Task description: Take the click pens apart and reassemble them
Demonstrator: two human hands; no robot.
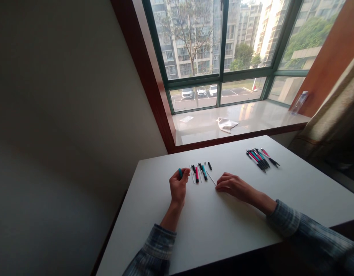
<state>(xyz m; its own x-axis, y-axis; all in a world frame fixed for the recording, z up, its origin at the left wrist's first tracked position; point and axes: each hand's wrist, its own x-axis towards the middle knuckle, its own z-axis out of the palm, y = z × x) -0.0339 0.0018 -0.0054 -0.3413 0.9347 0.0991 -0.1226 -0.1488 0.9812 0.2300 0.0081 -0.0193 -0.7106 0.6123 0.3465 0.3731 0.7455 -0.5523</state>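
My left hand (179,184) is closed around a teal pen barrel (180,173), whose end shows above the fingers. Low over the white table, my right hand (231,183) pinches the near end of a thin white pen refill (211,178). Between the hands lie pen parts: a pink barrel (197,174), a teal barrel (204,173), black pieces (193,169) and more thin refills (201,176). One short black piece (209,166) lies apart, just beyond the held refill.
A bunch of pink, teal and black pens (257,159) lies on the table (223,230) at the right. Behind it, a windowsill (200,134) holds a crumpled white cloth (227,124) and a clear bottle (300,102). A curtain (332,107) hangs at right; a wall (64,115) stands at left.
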